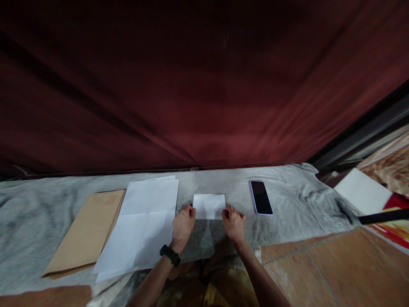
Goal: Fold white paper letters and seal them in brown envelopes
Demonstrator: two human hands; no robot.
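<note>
A small folded sheet of white paper (209, 206) is held level between my two hands, low over the grey cloth. My left hand (184, 224), with a black band on the wrist, pinches its left edge. On the opposite edge, the fingers of my right hand (233, 222) are closed in a pinch. Left of my left hand lie larger white sheets (143, 217) with a crease across the top one. A phone (261, 197) with a dark screen and pale purple case rests to the right of my right hand.
Brown envelopes (86, 230) lie stacked at the left, beside the white sheets. A grey cloth (297, 204) covers the surface. Behind it hangs a dark red curtain (204, 98). Orange floor tiles (345, 264) show at lower right, near a white and red printed item (364, 192).
</note>
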